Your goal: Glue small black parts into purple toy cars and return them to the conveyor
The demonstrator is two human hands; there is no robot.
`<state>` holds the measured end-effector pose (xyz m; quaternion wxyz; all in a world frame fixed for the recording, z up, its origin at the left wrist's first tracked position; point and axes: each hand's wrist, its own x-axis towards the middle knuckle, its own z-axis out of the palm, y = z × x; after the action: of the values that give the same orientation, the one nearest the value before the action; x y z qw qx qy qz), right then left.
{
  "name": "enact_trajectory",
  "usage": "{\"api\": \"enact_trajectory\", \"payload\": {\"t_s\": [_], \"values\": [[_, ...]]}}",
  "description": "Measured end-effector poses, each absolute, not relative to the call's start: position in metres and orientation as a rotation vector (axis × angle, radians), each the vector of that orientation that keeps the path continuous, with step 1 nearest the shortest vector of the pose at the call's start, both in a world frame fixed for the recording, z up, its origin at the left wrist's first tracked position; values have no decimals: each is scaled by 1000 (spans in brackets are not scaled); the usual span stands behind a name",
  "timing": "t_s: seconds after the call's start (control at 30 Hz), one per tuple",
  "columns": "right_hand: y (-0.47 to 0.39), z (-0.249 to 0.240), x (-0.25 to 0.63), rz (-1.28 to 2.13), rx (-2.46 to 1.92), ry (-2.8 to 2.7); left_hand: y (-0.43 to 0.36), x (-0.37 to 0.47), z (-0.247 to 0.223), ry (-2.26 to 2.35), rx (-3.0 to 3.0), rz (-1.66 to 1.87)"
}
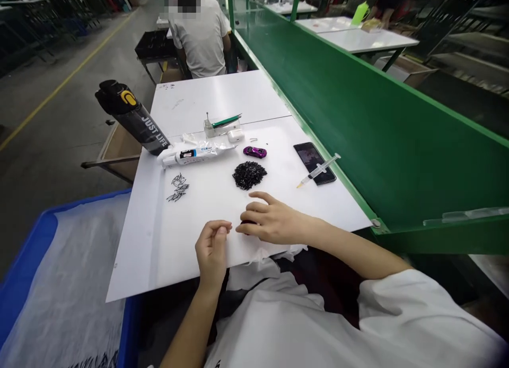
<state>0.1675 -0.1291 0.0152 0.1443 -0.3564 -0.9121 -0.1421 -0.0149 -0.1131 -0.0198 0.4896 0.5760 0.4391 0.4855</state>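
My left hand (212,247) is near the front edge of the white table, thumb and fingertips pinched together. Whatever they hold, if anything, is too small to make out. Just to its right, my right hand (268,219) curls over a small dark object (248,222) that shows only between the fingers, its kind hidden. The index finger sticks out toward a heap of small shiny black pieces (249,175). Behind that heap sits a purple toy car (255,152). Thin black strips (178,187) lie loose on the left.
A syringe (318,170) rests across a phone (310,158) on the right. A white tube (199,154), an earbud case (236,136) and a black bottle (135,119) stand farther back. A green partition (358,108) borders the right; a blue bin (35,235) sits left. A person (201,36) sits ahead.
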Motion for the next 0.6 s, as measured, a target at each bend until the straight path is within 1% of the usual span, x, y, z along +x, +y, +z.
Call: {"api": "enact_trajectory", "payload": {"t_s": [0.13,0.2,0.27,0.4,0.47,0.5,0.6], "values": [[-135,0,162,-328,-873,-2725,-110,-20,-27,1100,1373,1230],[-141,-1,168,-246,-891,-2703,-108,-19,-25,1081,1429,1176],[-148,0,177,-122,-986,-2625,-105,-15,-19,1010,1664,1016],[-162,-1,199,34,-1266,-2431,-97,-8,-5,844,2316,518],[-170,-3,212,26,-1411,-2225,-92,-9,0,806,2432,377],[-174,-5,219,-9,-1494,-2037,-90,-11,2,782,2444,348],[-176,-5,242,-104,-1663,-1224,-85,-17,0,742,2401,373]]}}
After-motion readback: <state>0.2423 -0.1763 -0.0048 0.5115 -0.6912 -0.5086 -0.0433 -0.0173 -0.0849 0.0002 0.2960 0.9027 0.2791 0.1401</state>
